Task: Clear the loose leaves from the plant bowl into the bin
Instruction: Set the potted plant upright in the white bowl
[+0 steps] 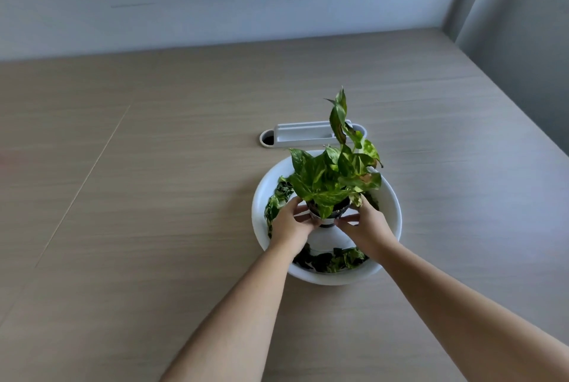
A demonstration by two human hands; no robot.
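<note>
Both hands are around the small pot (328, 218) of the plant (334, 175), which stands in the middle of the white plant bowl (391, 197) on the wooden table (154, 166). The left hand (291, 223) grasps the pot from its left side and the right hand (366, 226) from its right side, the fingers curled against the pot wall. The loose leaves (331, 260) lie on the bottom of the bowl, in a ring around the pot: some at the near edge between the two forearms, others along the left wall near the left hand. I judge that these leaves are very light, thin and soft, so they tear or slip away easily; it is better to pinch several together or to scoop them with the fingers than to press hard. The pot seems light but top-heavy because of the tall stems, so holding it low on both sides is sensible. No bin is visible; behind the bowl there is only a white cable tray (308, 135) set in the table.
</note>
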